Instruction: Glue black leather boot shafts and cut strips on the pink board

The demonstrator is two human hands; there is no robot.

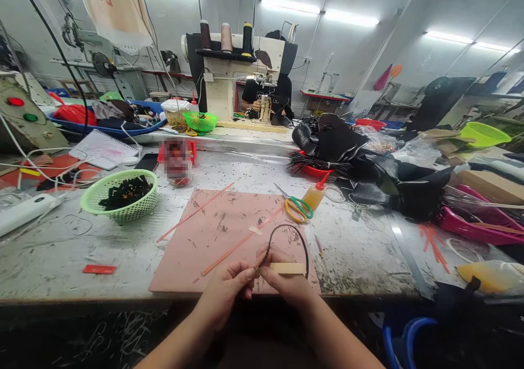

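Observation:
My left hand [225, 290] and my right hand [286, 281] meet at the near edge of a pink work mat [213, 238]. Together they pinch a thin black cord [290, 232] that loops up and round to the right. My right hand also holds a short tan strip [289, 268] where the cord's ends come together. Two long thin orange strips [196, 212] lie across the mat just beyond my hands.
Scissors with yellow-green handles [298, 208] and a glue bottle [315, 195] lie beyond the mat. A green basket [120, 194] of dark pieces stands at the left. Black leather parts [368, 167] pile up at the right. Another person works at a sewing machine [245, 79] behind.

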